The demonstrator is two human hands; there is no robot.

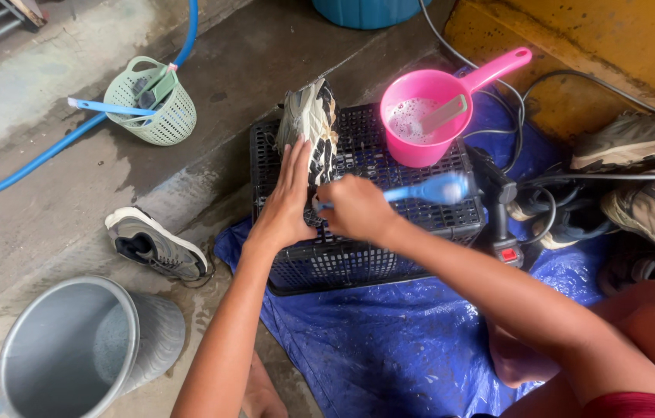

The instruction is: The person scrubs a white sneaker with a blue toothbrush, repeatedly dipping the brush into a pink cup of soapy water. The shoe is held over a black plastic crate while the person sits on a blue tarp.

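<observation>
A dirty grey and white sneaker (310, 116) lies on its side on an upturned black plastic crate (374, 255). My left hand (285, 197) presses flat against the shoe and steadies it. My right hand (354, 207) grips a blue scrubbing brush (430, 190) with its head against the shoe's side. Beside them on the crate stands a pink scoop (428, 116) with a long handle, holding soapy water and a grey tool.
A second sneaker (156, 244) lies on the wet concrete at left. A grey metal bucket (84, 348) stands at lower left. A green basket (153, 101) and blue hose (41, 159) lie beyond. More shoes (641, 178) and black cables sit at right on a blue tarp (374, 348).
</observation>
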